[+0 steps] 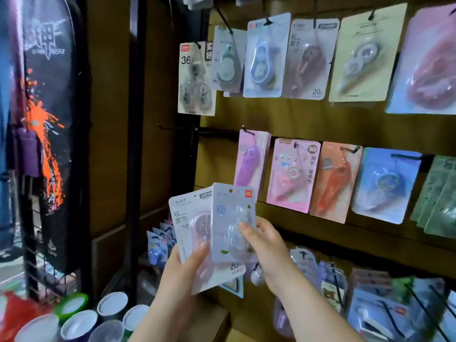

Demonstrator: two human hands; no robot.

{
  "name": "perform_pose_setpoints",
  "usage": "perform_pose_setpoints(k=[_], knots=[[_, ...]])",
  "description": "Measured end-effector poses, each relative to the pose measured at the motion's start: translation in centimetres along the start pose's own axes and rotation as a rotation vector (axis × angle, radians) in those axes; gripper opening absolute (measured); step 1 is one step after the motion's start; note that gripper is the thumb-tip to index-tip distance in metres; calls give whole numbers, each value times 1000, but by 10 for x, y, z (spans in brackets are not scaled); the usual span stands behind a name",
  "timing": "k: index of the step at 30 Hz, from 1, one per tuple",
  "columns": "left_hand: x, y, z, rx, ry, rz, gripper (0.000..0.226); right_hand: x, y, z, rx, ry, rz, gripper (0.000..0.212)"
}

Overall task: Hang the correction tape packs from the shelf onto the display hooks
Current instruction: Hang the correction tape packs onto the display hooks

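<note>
My left hand [183,272] grips a small stack of correction tape packs, with a white pack marked 9267 [187,228] on top. My right hand [264,245] pinches a pale grey-blue pack [229,213] by its blister, held upright in front of the stack. Both are below and left of the middle row of display hooks. One bare black hook [217,130] sticks out at the left end of that row, beside a hanging purple pack [249,159]. Other packs fill two rows of hooks on the brown board [296,119].
A black rack post [138,144] stands left of the board, with a dark printed bag [49,119] hanging beyond it. Several round tubs [79,324] sit at the bottom left. More hooks with packs [370,304] jut out at the lower right.
</note>
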State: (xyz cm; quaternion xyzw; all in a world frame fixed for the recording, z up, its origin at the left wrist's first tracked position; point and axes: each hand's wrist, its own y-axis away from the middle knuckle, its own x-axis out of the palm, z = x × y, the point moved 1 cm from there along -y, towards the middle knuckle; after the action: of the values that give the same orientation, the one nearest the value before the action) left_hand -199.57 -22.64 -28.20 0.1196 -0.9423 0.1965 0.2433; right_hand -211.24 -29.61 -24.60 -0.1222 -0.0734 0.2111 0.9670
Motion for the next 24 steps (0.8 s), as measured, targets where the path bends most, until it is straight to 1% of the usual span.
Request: perform_pose_setpoints(k=[2,4,7,11,14,15,18,20,22,24], knots=[[-1,-6,-5,16,14,-2,33,8,-12,6,-15,-6,15,6],[-5,-13,-6,25,38,-39,33,15,-24,11,-37,5,31,7],[-14,-25,-9,41,51,-79,43,18,-42,20,-58,11,11,8],[-35,-41,-14,56,44,-138,37,18,-68,33,-103,49,-46,12],[-46,-49,-21,80,34,-134,21,27,-85,41,-161,147,-46,10],[-49,-51,-23,86,35,-139,18,32,-90,44,-175,165,-40,10],[-56,-54,-31,94,20,-144,16,51,-105,53,-197,193,-28,12],[-65,-58,-34,99,-9,-165,16,64,-114,59,-198,199,-46,9],[-75,-61,-34,102,-44,-199,14,74,-120,62,-186,205,-65,20],[-83,-65,-35,94,-60,-216,15,79,-125,63,-176,220,-73,26]])
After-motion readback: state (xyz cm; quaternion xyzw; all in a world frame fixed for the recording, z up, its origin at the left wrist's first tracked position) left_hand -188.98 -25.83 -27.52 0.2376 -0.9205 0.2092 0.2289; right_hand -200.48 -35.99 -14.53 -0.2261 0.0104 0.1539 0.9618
